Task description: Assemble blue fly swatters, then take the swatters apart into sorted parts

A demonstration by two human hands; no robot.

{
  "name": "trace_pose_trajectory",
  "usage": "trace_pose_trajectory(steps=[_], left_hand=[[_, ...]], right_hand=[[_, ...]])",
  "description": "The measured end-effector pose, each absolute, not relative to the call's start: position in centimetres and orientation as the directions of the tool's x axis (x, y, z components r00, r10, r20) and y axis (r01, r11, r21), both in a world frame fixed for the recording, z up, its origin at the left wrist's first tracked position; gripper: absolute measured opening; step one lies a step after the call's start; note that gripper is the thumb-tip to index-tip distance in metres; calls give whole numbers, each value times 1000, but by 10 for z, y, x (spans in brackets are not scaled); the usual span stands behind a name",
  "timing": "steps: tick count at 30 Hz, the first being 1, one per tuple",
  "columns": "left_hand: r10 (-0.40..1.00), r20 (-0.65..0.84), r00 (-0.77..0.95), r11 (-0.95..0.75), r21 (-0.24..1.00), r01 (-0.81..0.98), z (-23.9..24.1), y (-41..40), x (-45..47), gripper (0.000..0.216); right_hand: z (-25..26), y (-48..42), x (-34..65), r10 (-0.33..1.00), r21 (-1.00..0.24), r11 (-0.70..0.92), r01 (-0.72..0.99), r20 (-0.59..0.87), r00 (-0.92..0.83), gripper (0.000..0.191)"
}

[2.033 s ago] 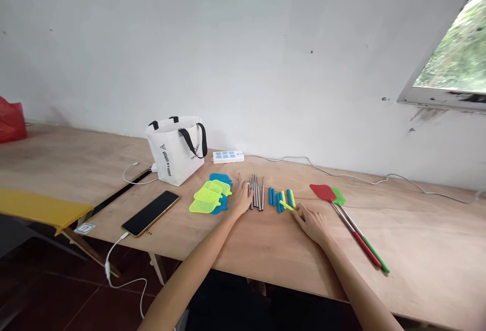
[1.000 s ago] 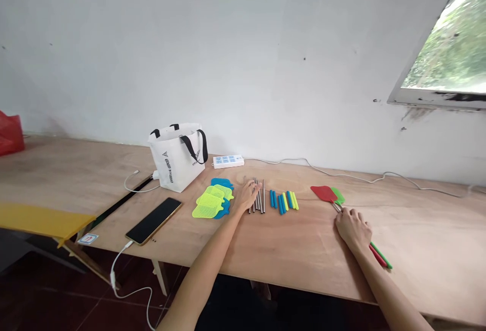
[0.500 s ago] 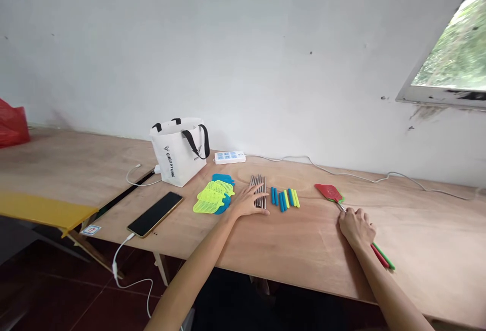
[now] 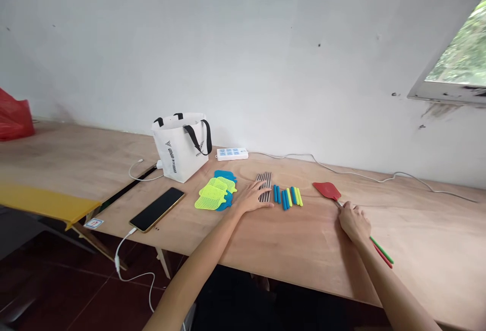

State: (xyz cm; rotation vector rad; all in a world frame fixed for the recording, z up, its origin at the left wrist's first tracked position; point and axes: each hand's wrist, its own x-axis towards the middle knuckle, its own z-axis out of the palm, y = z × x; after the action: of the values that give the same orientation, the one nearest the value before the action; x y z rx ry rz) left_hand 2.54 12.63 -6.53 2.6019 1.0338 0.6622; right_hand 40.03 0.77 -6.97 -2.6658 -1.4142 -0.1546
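Note:
My left hand (image 4: 252, 197) lies flat with fingers spread on the near ends of several metal rods (image 4: 266, 183) on the wooden table (image 4: 266, 240). Just right of them lie several blue and yellow-green handle sleeves (image 4: 288, 197). My right hand (image 4: 354, 222) rests curled over the shafts of two fly swatters, one with a red head (image 4: 325, 190); their red and green handles (image 4: 381, 252) stick out behind my wrist. Left of my left hand is a pile of yellow-green and blue mesh swatter heads (image 4: 215, 194).
A white tote bag (image 4: 181, 146) stands at the back, a white power strip (image 4: 232, 154) with its cable beside it. A phone (image 4: 157, 209) on a charging cable lies near the front edge. A yellow board (image 4: 41, 202) and a red bag (image 4: 15, 116) are at the left.
My right hand left the coloured sleeves and moved right onto the fly swatter shafts. My left hand slid right and flattened over the metal rods, which now lie gathered closer together.

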Motion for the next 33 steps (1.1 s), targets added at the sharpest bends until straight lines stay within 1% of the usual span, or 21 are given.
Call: trace_pose_trajectory(steps=[4, 7, 11, 16, 18, 20, 22, 25, 27, 29, 30, 31, 33], left_hand=[[733, 305, 609, -679, 393, 620, -68, 121, 30, 69], [724, 328, 607, -690, 356, 630, -67, 112, 33, 62], [727, 348, 591, -685, 328, 650, -65, 103, 37, 54], [747, 400, 532, -661, 358, 659, -66, 97, 43, 54], [756, 435, 489, -652, 426, 628, -65, 97, 45, 52], [769, 493, 407, -638, 545, 544, -62, 96, 48, 47], [771, 553, 316, -637, 645, 423, -58, 94, 50, 43], [761, 606, 230, -647, 689, 325, -50, 86, 49, 41], [771, 605, 201, -636, 713, 295, -44, 81, 47, 43], [802, 564, 194, -596, 777, 204, -39, 76, 47, 45], [829, 522, 200, -549, 827, 119, -37, 74, 48, 47], [860, 458, 224, -472, 881, 11, -34, 70, 49, 51], [894, 286, 345, -224, 952, -211, -30, 61, 49, 65]], right_hand=[[-65, 23, 398, 855, -67, -509, 858, 77, 513, 42], [-63, 32, 392, 866, -89, -495, 864, 30, 499, 39], [-65, 34, 377, 855, -115, -513, 851, 13, 518, 48], [-60, 32, 364, 876, -165, -471, 867, 32, 482, 45], [-56, 31, 362, 883, -194, -453, 870, 38, 468, 46], [-52, 30, 361, 887, -228, -440, 868, 41, 460, 50], [-48, 28, 360, 895, -263, -417, 870, 51, 444, 51], [-41, 20, 353, 906, -307, -369, 877, 90, 413, 48], [-34, 12, 344, 896, -346, -335, 876, 170, 410, 49], [-29, 2, 331, 879, -376, -267, 887, 283, 384, 50], [-27, -3, 324, 881, -376, -195, 906, 338, 330, 50], [-26, -9, 316, 884, -365, -108, 925, 390, 257, 48], [-26, -21, 302, 885, -309, 98, 946, 462, 59, 42]])
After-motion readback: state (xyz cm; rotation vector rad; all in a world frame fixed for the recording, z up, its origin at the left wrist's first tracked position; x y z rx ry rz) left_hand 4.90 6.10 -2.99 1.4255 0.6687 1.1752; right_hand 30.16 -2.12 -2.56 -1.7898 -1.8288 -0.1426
